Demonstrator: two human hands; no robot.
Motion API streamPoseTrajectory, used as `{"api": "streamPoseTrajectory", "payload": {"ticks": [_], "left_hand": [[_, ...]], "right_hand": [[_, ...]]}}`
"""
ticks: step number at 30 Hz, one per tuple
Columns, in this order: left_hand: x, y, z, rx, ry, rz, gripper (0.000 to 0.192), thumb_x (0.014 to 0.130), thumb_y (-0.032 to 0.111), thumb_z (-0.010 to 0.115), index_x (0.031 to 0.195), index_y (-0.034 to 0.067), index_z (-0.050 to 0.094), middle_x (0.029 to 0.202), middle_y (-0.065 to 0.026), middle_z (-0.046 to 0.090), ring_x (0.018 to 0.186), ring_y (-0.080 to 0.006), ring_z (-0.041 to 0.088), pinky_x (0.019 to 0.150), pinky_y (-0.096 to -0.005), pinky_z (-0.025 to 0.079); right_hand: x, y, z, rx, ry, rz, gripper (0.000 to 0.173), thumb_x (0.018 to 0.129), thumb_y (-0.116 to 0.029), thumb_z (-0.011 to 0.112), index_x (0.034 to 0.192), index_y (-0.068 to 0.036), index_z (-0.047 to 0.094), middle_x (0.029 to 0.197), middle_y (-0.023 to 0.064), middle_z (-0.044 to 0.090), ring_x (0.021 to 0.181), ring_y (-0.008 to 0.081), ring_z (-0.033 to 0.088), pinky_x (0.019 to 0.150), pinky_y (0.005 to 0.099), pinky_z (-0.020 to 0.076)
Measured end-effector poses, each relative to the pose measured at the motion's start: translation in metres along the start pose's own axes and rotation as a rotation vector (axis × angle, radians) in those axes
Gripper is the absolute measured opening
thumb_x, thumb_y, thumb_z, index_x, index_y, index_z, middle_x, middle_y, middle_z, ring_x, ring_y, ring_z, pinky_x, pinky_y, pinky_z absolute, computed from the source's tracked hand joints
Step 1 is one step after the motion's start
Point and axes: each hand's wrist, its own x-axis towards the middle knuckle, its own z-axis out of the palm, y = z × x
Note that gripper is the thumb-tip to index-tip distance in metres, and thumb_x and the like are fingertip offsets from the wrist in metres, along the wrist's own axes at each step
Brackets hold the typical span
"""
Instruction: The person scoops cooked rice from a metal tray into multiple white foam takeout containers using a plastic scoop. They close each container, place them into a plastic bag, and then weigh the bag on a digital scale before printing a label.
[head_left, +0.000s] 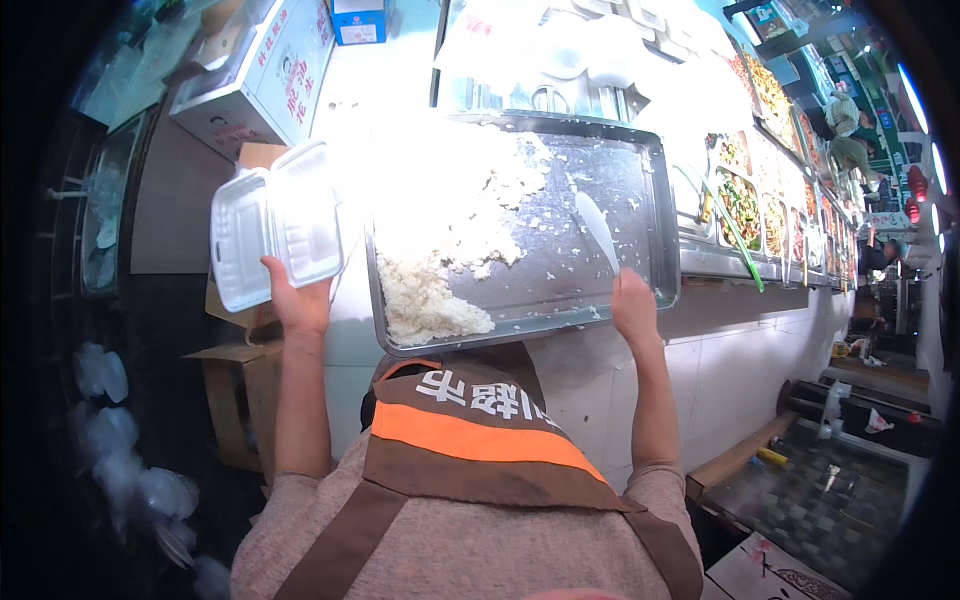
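My left hand (301, 304) holds up a white hinged takeaway box (244, 240), its lid folded back and its inside showing no food. To the right of the box lies a large metal tray (570, 232) with cooked white rice (431, 304) heaped over its left part and loose grains scattered on the right. My right hand (634, 300) grips the handle of a white rice paddle (595, 221) over the bare right side of the tray. Whether the paddle's blade touches the tray, I cannot tell. Glare washes out the far part of the rice.
Metal food pans with cooked dishes (739, 202) line the counter at the right, a green-handled utensil (739, 244) lying across them. A printed white carton (259, 79) stands at the back left. Below my left arm is an open cardboard box (240, 397). Other people (874, 255) are far right.
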Motion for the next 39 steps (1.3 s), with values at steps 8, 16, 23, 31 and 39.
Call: {"api": "streamPoseTrajectory", "payload": {"ticks": [8,16,23,31,39], "left_hand": [[-0.014,-0.044,-0.026,-0.096,0.046,-0.303,0.076,0.096,0.067,0.028,0.148,0.012,0.032,0.148,-0.0087,0.040,0.133,-0.0335,0.038,0.111,-0.0502,0.026],[-0.006,-0.066,-0.027,-0.122,0.012,-0.065,0.074,0.097,0.063,0.033,0.149,0.011,0.028,0.148,-0.0146,0.037,0.130,-0.0360,0.040,0.112,-0.0480,0.030],[-0.002,-0.069,-0.041,-0.192,-0.009,-0.109,0.105,0.091,0.071,0.039,0.138,-0.021,0.020,0.138,-0.0324,0.037,0.127,-0.0372,0.041,0.111,-0.0463,0.033],[-0.020,-0.060,-0.007,-0.155,0.100,-0.076,0.074,0.098,0.063,0.028,0.149,0.009,0.030,0.146,-0.0145,0.040,0.130,-0.0343,0.040,0.111,-0.0455,0.029],[-0.014,-0.062,-0.007,-0.033,0.025,-0.065,0.070,0.100,0.059,0.024,0.149,0.010,0.031,0.148,-0.0098,0.040,0.132,-0.0309,0.040,0.111,-0.0446,0.030]], "right_hand": [[0.082,-0.098,-0.081,-0.157,0.126,-0.571,0.048,0.089,-0.008,0.051,0.134,-0.025,0.051,0.078,0.0166,0.063,0.074,0.0363,0.064,0.061,0.0468,0.0482],[0.172,-0.202,-0.084,-0.577,-0.002,-0.966,0.016,0.078,-0.004,0.053,0.080,-0.004,0.069,0.082,0.0124,0.069,0.078,0.0303,0.068,0.065,0.0392,0.0548],[0.114,-0.127,-0.057,-0.462,-0.165,-0.947,0.030,0.080,-0.003,0.055,0.109,-0.010,0.059,0.074,0.0128,0.064,0.070,0.0330,0.066,0.058,0.0442,0.0510],[0.153,-0.085,-0.068,-0.276,0.305,-0.859,0.025,0.079,-0.005,0.053,0.103,-0.012,0.058,0.073,0.0149,0.065,0.066,0.0324,0.065,0.051,0.0449,0.0483],[0.075,-0.068,-0.017,-0.194,0.017,-0.747,0.030,0.080,-0.004,0.054,0.110,-0.008,0.053,0.067,0.0136,0.064,0.063,0.0362,0.064,0.053,0.0479,0.0476]]}}
